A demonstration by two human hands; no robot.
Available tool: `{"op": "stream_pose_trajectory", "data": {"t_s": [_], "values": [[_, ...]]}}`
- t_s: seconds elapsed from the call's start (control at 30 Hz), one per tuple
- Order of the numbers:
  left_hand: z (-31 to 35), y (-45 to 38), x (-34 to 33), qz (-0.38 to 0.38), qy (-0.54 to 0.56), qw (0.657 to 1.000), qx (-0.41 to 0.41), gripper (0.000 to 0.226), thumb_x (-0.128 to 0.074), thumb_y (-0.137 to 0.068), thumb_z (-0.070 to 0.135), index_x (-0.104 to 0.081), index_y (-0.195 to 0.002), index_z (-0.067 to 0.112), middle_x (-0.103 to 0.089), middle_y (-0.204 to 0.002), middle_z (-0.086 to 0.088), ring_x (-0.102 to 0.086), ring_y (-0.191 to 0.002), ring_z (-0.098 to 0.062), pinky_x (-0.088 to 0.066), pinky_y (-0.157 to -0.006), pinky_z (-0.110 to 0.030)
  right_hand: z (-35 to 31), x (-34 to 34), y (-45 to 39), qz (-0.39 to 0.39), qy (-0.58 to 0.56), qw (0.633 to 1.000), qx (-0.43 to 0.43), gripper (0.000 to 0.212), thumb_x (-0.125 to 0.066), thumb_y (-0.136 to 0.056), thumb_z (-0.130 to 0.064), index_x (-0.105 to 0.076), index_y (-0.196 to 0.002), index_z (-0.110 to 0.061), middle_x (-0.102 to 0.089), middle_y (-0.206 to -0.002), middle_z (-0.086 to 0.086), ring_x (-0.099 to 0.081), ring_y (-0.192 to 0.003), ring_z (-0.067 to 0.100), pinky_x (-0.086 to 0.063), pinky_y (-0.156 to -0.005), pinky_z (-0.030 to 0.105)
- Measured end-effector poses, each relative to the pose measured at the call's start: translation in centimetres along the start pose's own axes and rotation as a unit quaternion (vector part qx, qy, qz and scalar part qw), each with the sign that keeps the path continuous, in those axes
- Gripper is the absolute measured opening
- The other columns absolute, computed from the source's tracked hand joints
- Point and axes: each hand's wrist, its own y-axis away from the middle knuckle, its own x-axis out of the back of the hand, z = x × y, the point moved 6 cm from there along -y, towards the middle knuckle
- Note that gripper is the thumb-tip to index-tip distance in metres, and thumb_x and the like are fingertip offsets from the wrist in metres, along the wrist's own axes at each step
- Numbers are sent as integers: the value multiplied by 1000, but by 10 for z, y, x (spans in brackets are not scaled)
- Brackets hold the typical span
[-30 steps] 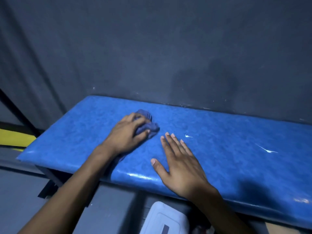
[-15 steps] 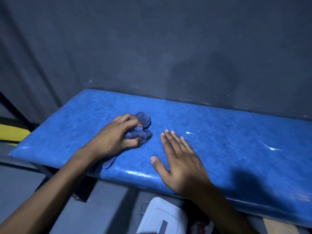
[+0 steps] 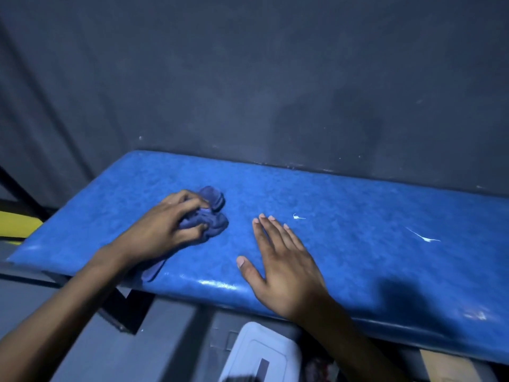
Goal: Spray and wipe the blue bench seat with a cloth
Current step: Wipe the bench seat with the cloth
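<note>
**Left hand bunches cloth on bench, right hand flat beside it**

The left hand (image 3: 165,227) is closed around a crumpled purple-blue fabric cloth (image 3: 210,220), pressing it onto the glossy blue padded bench seat (image 3: 358,230). A loose tail of cloth trails under the wrist toward the seat's near edge. The right hand (image 3: 283,263) lies open, fingers spread, flat on the seat just beside the cloth. Bare seat stretches beyond the right hand, marked by two white streaks (image 3: 422,237). The seat's far-right end is cut off.
</note>
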Motion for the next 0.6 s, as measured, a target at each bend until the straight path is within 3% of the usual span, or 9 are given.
{"op": "stream_pose_trajectory", "data": {"t_s": [0.13,0.23,0.37,0.5,0.6], "values": [[-29,-48,11,97,-31,990,97,63,-43,-83,63,-62,-127,22,-57,-136,-11,-55,-125,-37,-42,-106,-41,-1,2,0,-9,-7,1000,-2,78,-27,-97,-61,-26,-156,-11,-22,-165,5,-12,-154,16,-10,-125,38],[-12,-75,-5,107,-32,983,144,60,-44,-94,61,-56,-141,25,-49,-148,-15,-45,-138,-37,-33,-115,-42,-1,3,-1,-13,1,1000,-3,77,-26,-97,-60,-26,-156,-11,-22,-165,6,-12,-154,17,-10,-125,38],[9,-48,-15,74,-81,990,91,63,-42,-86,73,-55,-132,32,-56,-140,-5,-54,-127,-34,-41,-108,-46,0,11,-1,-28,-17,999,6,74,-30,-98,-60,-31,-155,-13,-24,-165,5,-13,-153,17,-10,-125,39],[27,-21,0,77,-32,995,63,54,-66,-77,50,-60,-129,36,-62,-127,4,-61,-117,-24,-44,-94,-34,29,47,0,12,-41,999,-25,71,-30,-97,-63,-41,-150,-18,-31,-162,1,-18,-152,15,-12,-125,40],[42,-29,6,133,45,987,74,44,-74,-83,38,-62,-126,38,-63,-124,9,-61,-115,-12,-45,-98,-31,93,71,4,-10,15,996,-93,80,-26,-92,-70,-30,-155,-21,-22,-166,0,-11,-154,15,-8,-125,39]]}}
